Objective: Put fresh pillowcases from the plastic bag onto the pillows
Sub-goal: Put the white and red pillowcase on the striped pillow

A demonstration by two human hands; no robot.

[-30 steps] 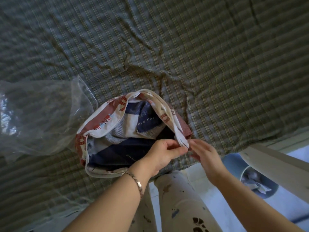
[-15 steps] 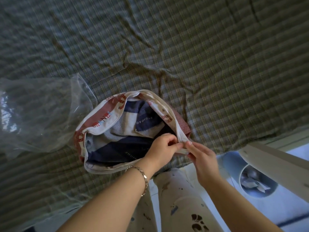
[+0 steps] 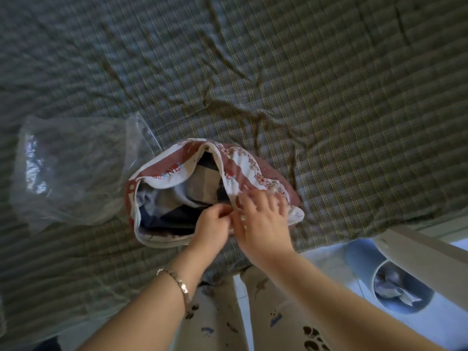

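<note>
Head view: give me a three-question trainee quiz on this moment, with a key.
1. True or false: the plastic bag lies to the left of the pillowcase on the checked sheet.
2. Which wrist wears the bracelet? A left; B right; C neither.
3. Fill in: the left hand pinches the pillowcase's ____ while the right hand rests on the cloth.
Key: 1 true; 2 A; 3 edge.
</note>
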